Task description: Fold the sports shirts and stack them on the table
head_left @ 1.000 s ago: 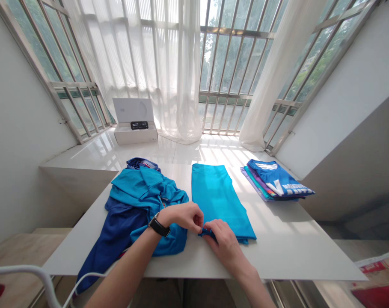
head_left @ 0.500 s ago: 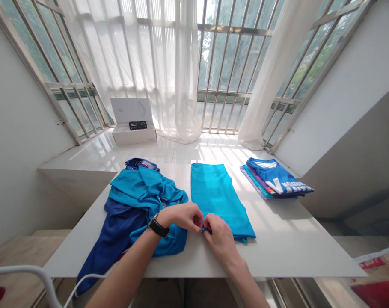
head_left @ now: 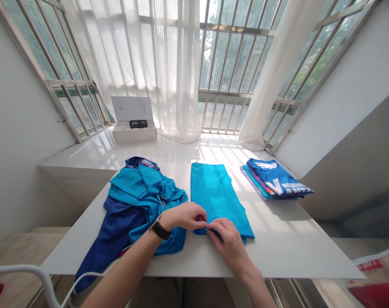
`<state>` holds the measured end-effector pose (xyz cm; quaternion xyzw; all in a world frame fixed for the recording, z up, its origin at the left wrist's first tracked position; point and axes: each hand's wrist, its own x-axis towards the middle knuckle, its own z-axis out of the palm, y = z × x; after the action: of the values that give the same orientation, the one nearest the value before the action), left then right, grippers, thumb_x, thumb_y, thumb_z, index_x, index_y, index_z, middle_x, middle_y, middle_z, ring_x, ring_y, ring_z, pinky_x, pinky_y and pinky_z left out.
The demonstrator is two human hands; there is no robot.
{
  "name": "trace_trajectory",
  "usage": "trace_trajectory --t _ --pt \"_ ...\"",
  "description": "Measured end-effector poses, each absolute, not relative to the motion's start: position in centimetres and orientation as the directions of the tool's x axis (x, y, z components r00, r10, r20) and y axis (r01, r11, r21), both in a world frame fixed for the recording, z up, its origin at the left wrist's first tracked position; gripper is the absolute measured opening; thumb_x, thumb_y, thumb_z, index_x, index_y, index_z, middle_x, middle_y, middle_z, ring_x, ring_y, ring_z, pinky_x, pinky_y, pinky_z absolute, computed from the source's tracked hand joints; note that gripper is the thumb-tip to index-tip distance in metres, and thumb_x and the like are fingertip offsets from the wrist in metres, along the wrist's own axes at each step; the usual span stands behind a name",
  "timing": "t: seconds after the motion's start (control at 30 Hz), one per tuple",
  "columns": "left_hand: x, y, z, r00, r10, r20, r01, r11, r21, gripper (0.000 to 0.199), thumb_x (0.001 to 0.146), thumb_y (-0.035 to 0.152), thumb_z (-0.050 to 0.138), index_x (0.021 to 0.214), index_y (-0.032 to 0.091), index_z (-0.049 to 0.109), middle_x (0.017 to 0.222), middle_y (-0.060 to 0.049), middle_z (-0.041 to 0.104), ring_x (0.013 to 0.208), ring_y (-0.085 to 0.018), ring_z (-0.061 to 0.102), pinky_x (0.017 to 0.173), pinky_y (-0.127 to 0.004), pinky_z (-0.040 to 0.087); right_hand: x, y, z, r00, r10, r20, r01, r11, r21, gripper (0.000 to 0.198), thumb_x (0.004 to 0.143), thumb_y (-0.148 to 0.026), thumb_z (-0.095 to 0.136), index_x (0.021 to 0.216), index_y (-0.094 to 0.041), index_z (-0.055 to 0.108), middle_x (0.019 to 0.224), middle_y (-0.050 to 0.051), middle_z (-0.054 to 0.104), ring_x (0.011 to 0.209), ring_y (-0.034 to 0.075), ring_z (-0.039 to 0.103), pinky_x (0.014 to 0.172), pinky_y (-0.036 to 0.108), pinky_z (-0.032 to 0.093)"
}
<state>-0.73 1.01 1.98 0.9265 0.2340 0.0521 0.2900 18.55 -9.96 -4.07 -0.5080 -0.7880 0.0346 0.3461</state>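
Left hand (head_left: 189,214): fingers curled, thumb and forefinger tips drawn near each other. Right hand (head_left: 228,237): fingers bent, thumb beneath. The two sets of fingertips meet, or nearly so, over the near edge of the flat, folded bright-turquoise cloth garment (head_left: 215,188), which extends away beyond them on the smooth white tabletop (head_left: 293,244). Whether either hand has fabric pinched cannot be told; the fingers hide it.

Risks noted. An uneven pull between the two hands could skew the near edge, whose layers already sit out of line to the right of the fingers. A lift there could drag the whole garment, the tabletop appearing slick.

Left of the fingers lies a crumpled teal-blue cloth garment (head_left: 143,184); the black-banded wristwatch (head_left: 160,229) on the left wrist overlaps it in view and could snag it. Farther left and nearer the body, a dark navy cloth garment (head_left: 120,218) overhangs the table's near edge; its own weight, or a forearm brushing it, could pull it off.
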Motion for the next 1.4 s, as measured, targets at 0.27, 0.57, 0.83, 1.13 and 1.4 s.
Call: trace_trajectory --t 0.27,0.57,0.83,1.13,1.4 --pt "-0.5 0.7 1.0 0.875 0.477 -0.078 0.459 -0.769 0.445 0.021 0.081 0.038 0.075 0.094 0.023 0.069 0.090 0.000 0.069 0.080 -0.016 0.060 0.062 -0.023 0.037 18.4 -10.5 -4.6 -0.108 0.788 0.606 0.777 0.447 -0.443 0.004 0.096 -0.021 0.060 0.097 -0.024 0.062 0.093 0.004 0.068 0.087 0.022 0.063 0.077 0.035 0.052" --pt "0.0 0.0 1.4 0.908 0.408 -0.095 0.400 -0.779 0.482 0.012 0.079 0.029 0.075 0.088 0.022 0.070 0.082 0.002 0.069 0.070 -0.013 0.060 0.055 -0.023 0.034 22.7 -12.0 -5.2 -0.113 0.798 0.593 0.827 0.406 -0.389 0.010 0.096 -0.026 0.060 0.104 -0.026 0.066 0.099 0.005 0.071 0.092 0.024 0.067 0.080 0.039 0.054" --pt "0.5 -0.4 0.8 0.910 0.408 -0.075 0.397 -0.803 0.445 0.021 0.082 0.041 0.078 0.077 0.022 0.074 0.074 -0.001 0.072 0.063 -0.015 0.060 0.053 -0.025 0.032 27.4 -14.9 -5.3 -0.089 0.893 0.442 0.862 0.291 -0.415 0.012 0.097 -0.032 0.057 0.094 -0.027 0.067 0.101 0.007 0.071 0.095 0.025 0.068 0.083 0.040 0.056" --pt "2.8 -2.6 -0.5 0.847 0.489 0.207 0.456 -0.870 0.187 0.040 0.099 0.052 0.054 0.117 0.018 0.066 0.124 -0.013 0.066 0.115 -0.029 0.060 0.095 -0.039 0.045 24.7 -12.3 -5.2 -0.122 0.777 0.617 0.888 0.363 -0.281 0.026 0.098 -0.029 0.055 0.122 -0.022 0.064 0.125 0.012 0.068 0.122 0.030 0.060 0.100 0.048 0.052" --pt "2.4 -3.0 -2.9 0.868 0.450 0.208 0.428 -0.892 0.145 0.071 0.100 0.066 0.039 0.151 0.016 0.038 0.155 -0.017 0.043 0.142 -0.036 0.038 0.115 -0.053 0.029 25.0 -11.1 -8.2 -0.304 0.885 0.352 0.929 0.357 -0.095 0.060 0.100 -0.050 0.048 0.153 -0.022 0.043 0.155 0.014 0.048 0.140 0.034 0.047 0.111 0.055 0.044"
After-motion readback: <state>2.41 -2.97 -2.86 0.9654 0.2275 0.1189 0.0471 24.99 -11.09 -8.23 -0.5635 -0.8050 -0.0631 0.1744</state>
